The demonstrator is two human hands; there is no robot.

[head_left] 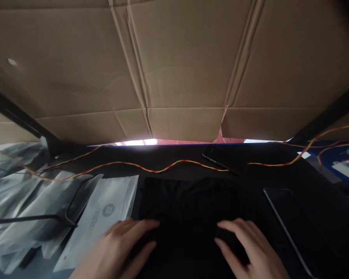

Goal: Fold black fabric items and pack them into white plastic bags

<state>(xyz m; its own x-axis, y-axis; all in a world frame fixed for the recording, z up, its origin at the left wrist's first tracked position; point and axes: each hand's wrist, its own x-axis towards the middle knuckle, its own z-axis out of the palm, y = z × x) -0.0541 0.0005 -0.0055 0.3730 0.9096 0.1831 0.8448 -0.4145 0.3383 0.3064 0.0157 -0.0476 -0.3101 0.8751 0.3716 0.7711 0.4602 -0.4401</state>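
Observation:
A black cloth lies flat on the dark table, its creased far edge just visible against the similar black surface. At its left side is my left hand, thumb and fingers apart, nothing held between them. My right hand rests at the cloth's right side, also with thumb and fingers spread. Whether the fingertips press on the cloth is hard to tell in the dark. Beside my left hand lies a frosted plastic bag with a round printed logo.
More clear bags pile at the left, with a black rod-like object over them. A large phone lies right, a smaller one at the back. Twisted red-yellow wires cross the table before a cardboard wall. A blue tray stands right.

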